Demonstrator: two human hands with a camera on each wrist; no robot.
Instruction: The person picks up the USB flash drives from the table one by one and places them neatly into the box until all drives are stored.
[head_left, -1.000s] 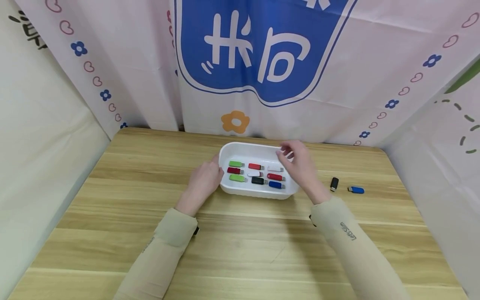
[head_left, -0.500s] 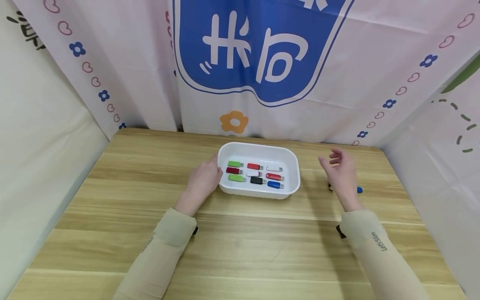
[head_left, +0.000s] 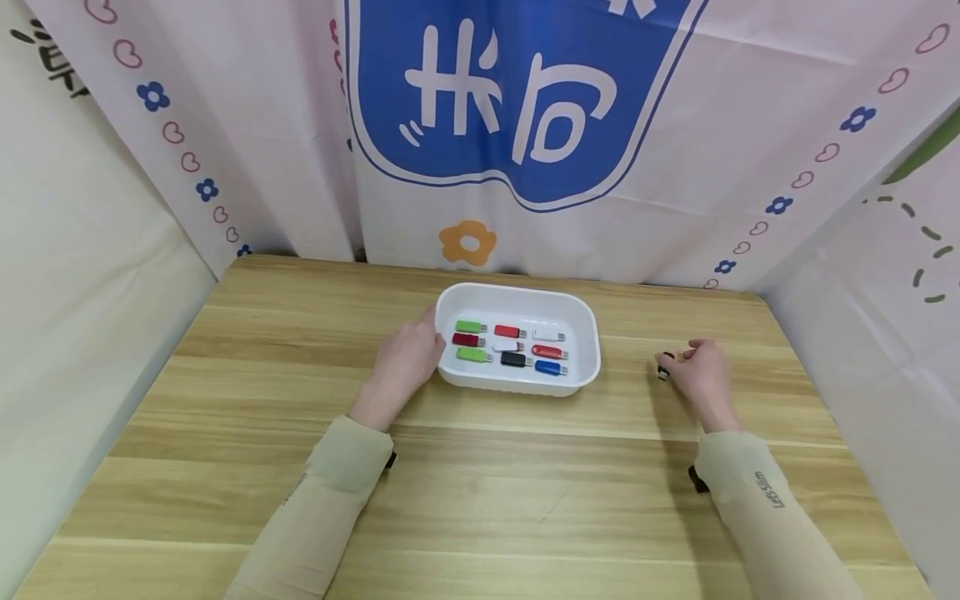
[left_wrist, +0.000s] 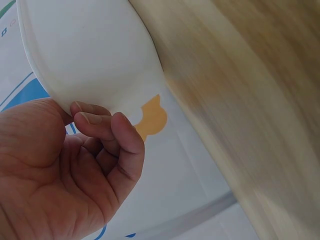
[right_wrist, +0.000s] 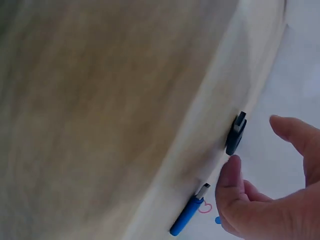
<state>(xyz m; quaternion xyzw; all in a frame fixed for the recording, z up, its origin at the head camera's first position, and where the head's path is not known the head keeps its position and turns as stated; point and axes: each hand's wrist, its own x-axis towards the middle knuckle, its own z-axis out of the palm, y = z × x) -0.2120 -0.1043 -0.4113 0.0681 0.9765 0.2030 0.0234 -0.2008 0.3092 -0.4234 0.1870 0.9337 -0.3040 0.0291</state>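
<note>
My left hand [head_left: 407,360] grips the left end of a white plastic tray [head_left: 510,387]; in the left wrist view its thumb and curled fingers pinch the tray's rim. My right hand [head_left: 705,379] is low over the table at a black USB stick [right_wrist: 235,135]. In the right wrist view, thumb and forefinger are spread apart on either side of that stick. Close by lies a blue USB stick [right_wrist: 185,216], hidden behind the hand in the head view. Rows of USB sticks lie inside the tray, among them a black one [head_left: 514,360] and a blue one [head_left: 550,367].
The tray stands toward the back of a wooden table [head_left: 480,500]. A printed curtain [head_left: 300,150] hangs behind the table's far edge, with pale cloth walls left and right.
My right hand has moved right, away from the tray's right end, and come down to the black USB stick. The left hand keeps its grip on the tray.
</note>
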